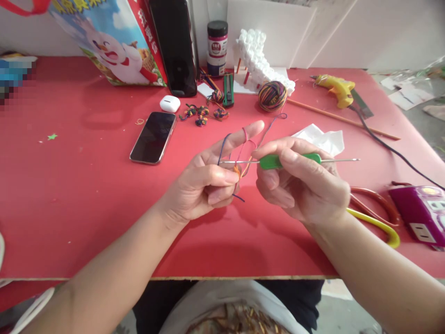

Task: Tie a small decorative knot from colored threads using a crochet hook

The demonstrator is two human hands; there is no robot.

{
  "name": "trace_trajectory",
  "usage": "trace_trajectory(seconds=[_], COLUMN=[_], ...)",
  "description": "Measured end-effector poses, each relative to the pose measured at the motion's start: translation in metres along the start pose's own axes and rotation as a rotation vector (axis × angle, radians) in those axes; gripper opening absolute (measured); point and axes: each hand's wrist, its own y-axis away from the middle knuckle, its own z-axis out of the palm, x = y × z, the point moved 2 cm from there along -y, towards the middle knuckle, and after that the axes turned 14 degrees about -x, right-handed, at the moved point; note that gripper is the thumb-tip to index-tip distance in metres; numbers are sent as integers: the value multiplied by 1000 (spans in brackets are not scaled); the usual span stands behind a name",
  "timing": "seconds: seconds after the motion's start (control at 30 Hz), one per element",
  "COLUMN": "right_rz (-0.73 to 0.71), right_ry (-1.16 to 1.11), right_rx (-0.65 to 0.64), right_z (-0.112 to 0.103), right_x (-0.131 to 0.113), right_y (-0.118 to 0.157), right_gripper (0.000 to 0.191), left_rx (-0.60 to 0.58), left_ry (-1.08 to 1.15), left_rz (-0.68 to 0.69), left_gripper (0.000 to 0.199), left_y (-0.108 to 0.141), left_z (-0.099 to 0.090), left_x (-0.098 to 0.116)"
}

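My left hand (208,181) pinches a small orange bit of yarn work (237,171) between thumb and fingers, its index finger stretched out with multicoloured yarn (244,134) looped around it. A short dark-blue tail hangs below the fingers. In my right hand (306,181) is a crochet hook (271,162), gripped by its green handle and lying level. Its thin metal shaft points left and passes by the yarn at the left fingers. From there the strand leads up to a multicoloured yarn ball (272,96) at the back.
Small crocheted pieces (201,112), a phone (153,138) and a white earbud case (170,103) lie left of centre. Behind stand another phone (175,46), a jar (217,48) and a picture bag (114,46). Rightward are a glue gun (335,89), crumpled tissue (321,139), scissors (378,222) and a purple power socket (420,213).
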Motion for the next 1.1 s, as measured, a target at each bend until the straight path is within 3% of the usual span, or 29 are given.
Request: trace_trajectory(seconds=[0.37,0.6,0.8,0.93,1.1], right_rz=[-27,-95,-44,-35,-174], right_ry=[104,157,201,333,548], right_rx=[84,97,116,133,75], right_z=[-1,7,3,1,4], right_x=[1,2,8,8,-1], right_y=[2,2,3,5,2], right_gripper=[13,13,13,14,14], left_rx=[105,104,104,88,111], left_ry=[-110,-89,-148,-207,-216], left_rz=[63,60,72,118,117], left_gripper=[80,87,79,75,74], left_y=[-1,-1,-1,-2,-4], left_z=[1,1,1,-1,-5], left_x=[-5,-6,-6,-7,-8])
